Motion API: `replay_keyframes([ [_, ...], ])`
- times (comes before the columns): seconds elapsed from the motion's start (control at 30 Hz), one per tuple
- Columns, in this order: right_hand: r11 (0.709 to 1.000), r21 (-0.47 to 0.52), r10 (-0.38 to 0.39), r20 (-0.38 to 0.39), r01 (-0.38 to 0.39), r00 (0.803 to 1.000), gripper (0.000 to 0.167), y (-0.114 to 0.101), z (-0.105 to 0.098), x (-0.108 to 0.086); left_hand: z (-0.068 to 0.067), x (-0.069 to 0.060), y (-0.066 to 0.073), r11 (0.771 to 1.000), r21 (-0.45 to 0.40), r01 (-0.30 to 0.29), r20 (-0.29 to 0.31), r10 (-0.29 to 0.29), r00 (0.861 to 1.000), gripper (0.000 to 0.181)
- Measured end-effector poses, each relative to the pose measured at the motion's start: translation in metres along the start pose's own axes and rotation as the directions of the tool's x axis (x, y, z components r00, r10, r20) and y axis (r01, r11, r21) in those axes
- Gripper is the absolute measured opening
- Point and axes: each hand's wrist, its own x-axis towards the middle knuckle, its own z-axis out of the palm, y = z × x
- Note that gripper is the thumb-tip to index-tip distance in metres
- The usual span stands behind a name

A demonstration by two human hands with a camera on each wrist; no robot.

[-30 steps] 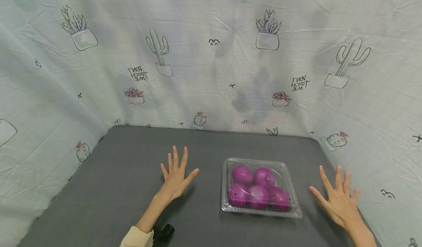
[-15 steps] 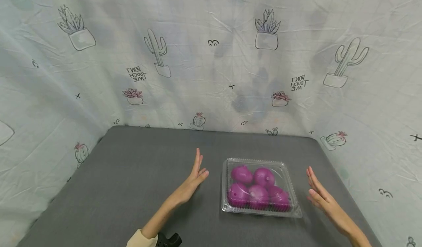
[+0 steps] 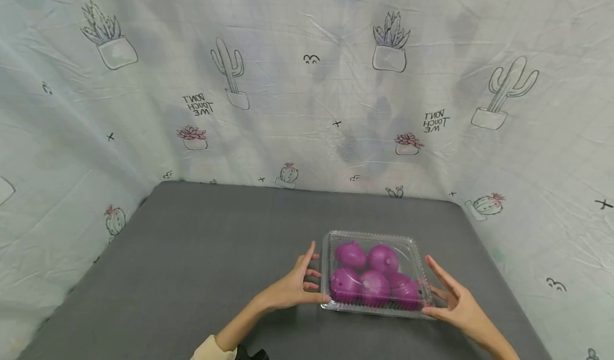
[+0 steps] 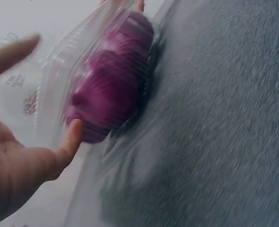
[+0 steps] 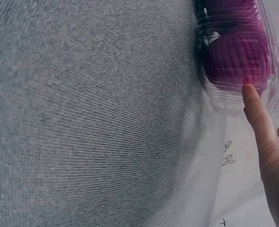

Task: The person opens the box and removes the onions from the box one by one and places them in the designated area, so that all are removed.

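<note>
A clear plastic clamshell box holding several purple onions rests on the grey table, right of centre in the head view. At its left side is my left hand, thumb by the near left corner and the other fingers spread along the edge. My right hand is at the opposite side, its thumb at the near right corner and its forefinger pointing up along the edge. In the right wrist view the right thumb meets the box's corner. The left wrist view is blurred; contact there is hard to tell.
A grey cloth-covered table spreads to the left of and behind the box. Pale curtains printed with cacti surround the table at the back and sides. A dark object sits by the left sleeve.
Both hands have moved inward from either side to the box's edges. Their widely spread fingers have turned toward it. The box has stayed nearly in place.
</note>
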Motion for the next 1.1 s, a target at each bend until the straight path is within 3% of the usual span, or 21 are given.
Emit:
replay_keyframes([
  [0.27,0.988,-0.06,0.141,-0.065,-0.145,0.988,0.09,0.0,0.002,-0.003,0.013,0.004,-0.007,0.998,-0.058,-0.012,-0.057,0.009,0.998,0.099],
  [0.43,0.991,-0.037,0.126,-0.048,-0.127,0.991,0.087,0.003,0.001,-0.004,0.016,0.006,-0.009,0.994,-0.112,-0.005,-0.066,-0.003,0.998,0.105],
  [0.67,0.992,0.067,0.106,0.0,-0.106,0.994,0.09,0.007,0.002,-0.007,0.015,0.005,-0.012,0.983,-0.186,0.01,-0.017,-0.013,1.0,0.117],
  [0.9,0.969,0.232,0.068,0.068,-0.082,0.995,0.095,0.01,0.005,-0.007,0.014,0.004,-0.017,0.966,-0.259,0.004,-0.006,-0.006,1.0,0.118],
  [1.1,0.974,0.207,0.086,0.024,-0.089,0.996,0.092,0.012,0.008,-0.009,0.013,0.003,-0.02,0.959,-0.284,0.019,-0.014,-0.024,1.0,0.109],
])
